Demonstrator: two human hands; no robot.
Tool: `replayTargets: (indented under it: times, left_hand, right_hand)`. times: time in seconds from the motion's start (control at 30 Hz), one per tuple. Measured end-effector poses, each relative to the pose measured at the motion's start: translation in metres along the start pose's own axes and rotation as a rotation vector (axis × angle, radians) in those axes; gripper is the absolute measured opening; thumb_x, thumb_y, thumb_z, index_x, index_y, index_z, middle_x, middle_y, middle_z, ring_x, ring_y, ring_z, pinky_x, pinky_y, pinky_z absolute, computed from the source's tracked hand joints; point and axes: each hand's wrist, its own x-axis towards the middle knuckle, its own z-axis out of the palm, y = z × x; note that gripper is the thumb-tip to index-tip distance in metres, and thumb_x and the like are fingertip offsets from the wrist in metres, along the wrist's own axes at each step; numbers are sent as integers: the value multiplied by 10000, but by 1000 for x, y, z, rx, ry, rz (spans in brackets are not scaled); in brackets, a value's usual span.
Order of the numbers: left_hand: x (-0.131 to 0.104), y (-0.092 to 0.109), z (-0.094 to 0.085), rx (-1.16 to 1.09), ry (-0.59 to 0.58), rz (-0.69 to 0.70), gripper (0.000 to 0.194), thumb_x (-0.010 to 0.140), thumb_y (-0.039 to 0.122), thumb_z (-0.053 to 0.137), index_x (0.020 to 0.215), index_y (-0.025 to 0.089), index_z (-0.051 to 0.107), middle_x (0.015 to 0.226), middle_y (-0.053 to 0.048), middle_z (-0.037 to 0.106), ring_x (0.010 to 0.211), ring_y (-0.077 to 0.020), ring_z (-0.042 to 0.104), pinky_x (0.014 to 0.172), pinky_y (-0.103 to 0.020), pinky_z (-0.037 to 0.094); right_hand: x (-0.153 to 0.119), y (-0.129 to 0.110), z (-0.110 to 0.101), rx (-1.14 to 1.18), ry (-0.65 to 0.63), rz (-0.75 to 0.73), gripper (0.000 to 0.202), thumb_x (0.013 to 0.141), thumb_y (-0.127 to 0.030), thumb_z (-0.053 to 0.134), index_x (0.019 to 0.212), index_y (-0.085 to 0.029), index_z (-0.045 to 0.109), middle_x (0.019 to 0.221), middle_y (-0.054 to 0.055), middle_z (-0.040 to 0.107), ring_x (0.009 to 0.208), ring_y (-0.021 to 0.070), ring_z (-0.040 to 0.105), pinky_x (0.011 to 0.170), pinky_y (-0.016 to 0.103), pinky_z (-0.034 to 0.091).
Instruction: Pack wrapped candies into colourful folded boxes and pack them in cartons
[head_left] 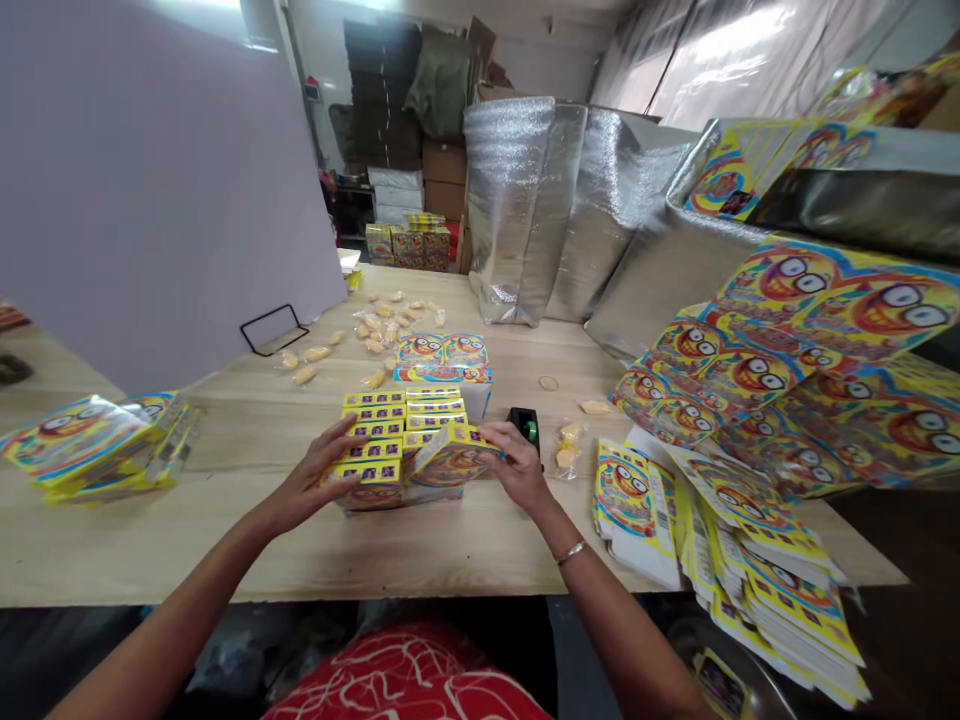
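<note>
My right hand pinches the right end of a small yellow printed box, which is tilted at the front of the right-hand row. My left hand lies against the left-hand row of small yellow boxes, its fingers spread and stretched out. Both rows stand packed in an open display carton, its printed lid raised at the back. Most of the carton's walls are hidden by the boxes. Just right of the carton, near my right hand, sits a black tape dispenser with a green roll.
Wrapped yellowish pieces are scattered behind the carton; a few wrapped ones lie right. Flat printed cartons are stacked left. Box blanks overhang the right front edge, below larger printed sheets. Silver foil bags stand behind.
</note>
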Motion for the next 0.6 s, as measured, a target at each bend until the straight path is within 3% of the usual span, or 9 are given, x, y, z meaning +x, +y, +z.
replayTargets:
  times: [0.2,0.37,0.5,0.6]
  left_hand:
    - [-1,2,0,15,12,7,464,883,474,558,1324,352,482,1574,-12,226,1440,-283,220,1165,-484,251]
    - [2,6,0,48,31,3,454,873,483,563,1291,313,513,1553,-41,274,1428,-287,253,1153,-475,288]
    - [7,8,1,83,45,-7,444,867,489,567,1267,300,529,1527,-60,311,1414,-297,269,1147,-495,287]
    - [5,11,1,64,33,-18,433,883,480,546,1285,321,515,1546,-51,279,1426,-299,241,1153,-516,260]
  right_hand:
    - [-15,10,-2,-97,-59,-70,372,942,-245,541,1307,-315,550,1138,58,614,1052,164,614,891,305,527]
    - [8,-4,-9,-265,-300,-141,376,947,-223,526,1320,-276,537,1150,79,619,1086,187,587,922,361,514]
    - [21,-15,11,-439,-400,-210,338,925,-178,528,1246,-264,591,1322,101,556,1313,271,424,1078,530,363]
    - [16,-14,22,-339,-431,-186,382,924,-182,517,1302,-236,535,1386,110,513,1388,259,334,1098,510,355]
